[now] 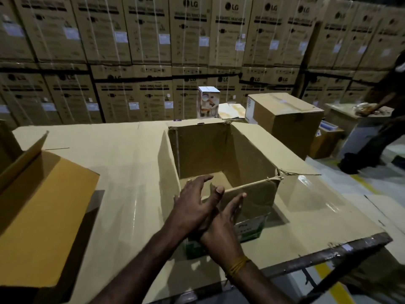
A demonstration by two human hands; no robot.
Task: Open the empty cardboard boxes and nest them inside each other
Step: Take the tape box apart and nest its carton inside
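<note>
Centre frame: open cardboard box (221, 154), flaps splayed to receive another; left hand (195, 202) and right hand (223, 222), fingers straight, holding nothing, against near flap (252, 200).

An open cardboard box (221, 154) stands on a flattened cardboard sheet (122, 172), with both hands — left hand (195, 205) crossed over right hand (221, 224) — at its near wall. Another open box (41, 194) lies to its left. Behind, on the right, stands a closed carton (282, 119) — stacked cartons (153, 51) fill the back.
</note>
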